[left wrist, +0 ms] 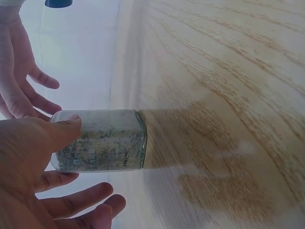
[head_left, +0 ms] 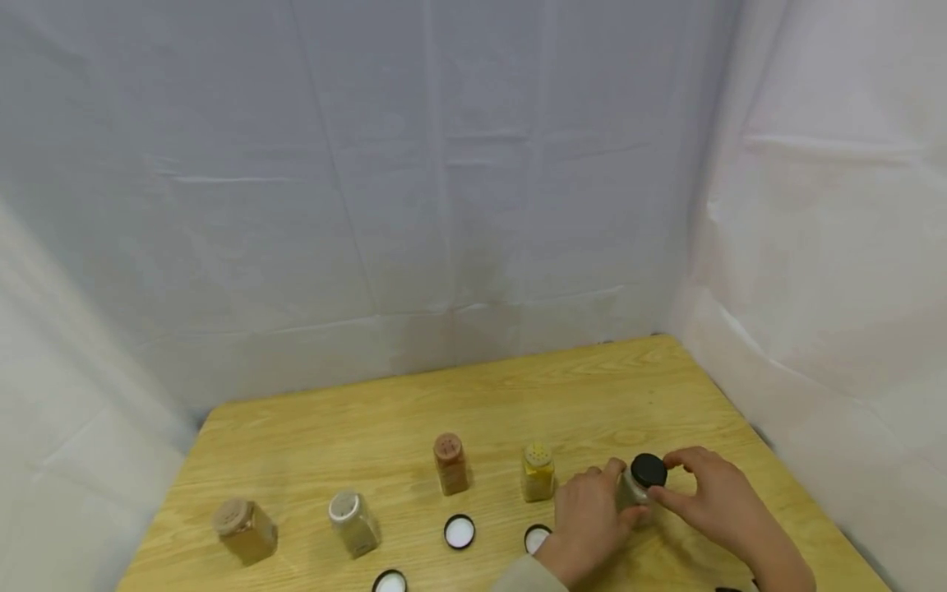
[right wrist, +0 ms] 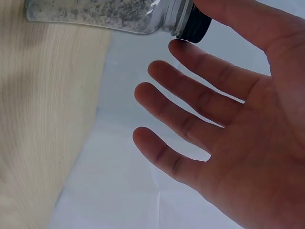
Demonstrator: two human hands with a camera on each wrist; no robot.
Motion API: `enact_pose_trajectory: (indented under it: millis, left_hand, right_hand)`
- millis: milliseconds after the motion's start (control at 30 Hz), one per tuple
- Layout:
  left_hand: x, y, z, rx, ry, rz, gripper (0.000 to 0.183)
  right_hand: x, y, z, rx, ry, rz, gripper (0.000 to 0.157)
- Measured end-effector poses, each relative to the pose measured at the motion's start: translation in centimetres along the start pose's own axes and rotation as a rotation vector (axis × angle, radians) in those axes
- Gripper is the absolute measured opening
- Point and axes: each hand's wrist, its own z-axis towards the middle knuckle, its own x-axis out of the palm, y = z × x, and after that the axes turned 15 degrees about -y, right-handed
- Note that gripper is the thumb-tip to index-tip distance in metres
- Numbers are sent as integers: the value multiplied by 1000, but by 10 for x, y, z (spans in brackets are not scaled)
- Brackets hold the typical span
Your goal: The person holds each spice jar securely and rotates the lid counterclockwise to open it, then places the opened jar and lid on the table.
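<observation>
A square glass spice jar (left wrist: 107, 138) with speckled grey-green contents stands upright on the wooden table, wearing a black cap (head_left: 649, 470). Thumb and fingers of my left hand (head_left: 588, 514) grip the jar's body from the left. On the other side, my right hand (head_left: 713, 497) pinches the cap between thumb and index finger. The right wrist view shows the other fingers (right wrist: 171, 112) spread apart, off the jar. Part of the jar is hidden behind the left hand in the head view.
To the left stand a yellow spice jar (head_left: 538, 477), a reddish one (head_left: 452, 469), a pale one (head_left: 355, 526) and a brown one (head_left: 247, 534), all with bare perforated tops. White-lined black caps (head_left: 459, 532) lie near them. White sheeting (head_left: 459, 205) surrounds the table (head_left: 355, 436).
</observation>
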Motion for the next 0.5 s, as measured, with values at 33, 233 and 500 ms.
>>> enact_pose_trajectory:
  millis: [33, 233, 500]
  left_hand:
    - [0, 0, 0, 0, -1, -4, 55]
    - [0, 2, 0, 13, -19, -21, 53]
    - [-1, -1, 0, 14, -13, 20, 51]
  right_hand:
    - [0, 0, 0, -4, 3, 3, 56]
    - [6, 7, 4, -28, 5, 5, 63]
    - [21, 20, 7, -159, -61, 4, 47]
